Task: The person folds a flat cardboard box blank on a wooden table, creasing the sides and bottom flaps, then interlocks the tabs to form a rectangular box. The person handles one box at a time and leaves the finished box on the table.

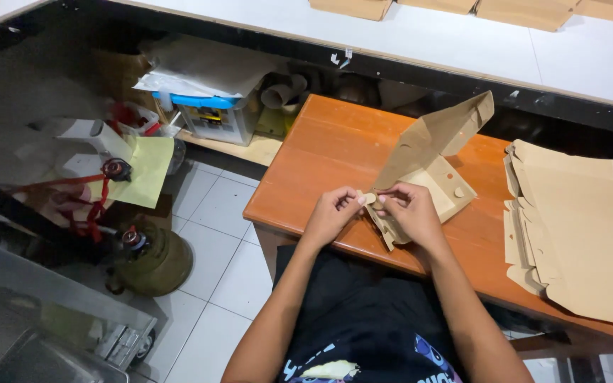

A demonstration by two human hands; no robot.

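- Far to my left, a green gas cylinder (152, 261) stands on the tiled floor (214, 213).
- My left hand (333, 213) pinches a small tab of the cardboard box (427, 167) between thumb and fingertips.
- That box is plain brown, half folded, its lid flap tilted up, with 2 round holes showing on the inside; it sits on the orange wooden table (335, 142), near its front edge.
- My right hand (409, 211) grips the box's near corner, fingers curled around the fold.
- On the right, a stack of flat box blanks (583, 227) lies on the table.
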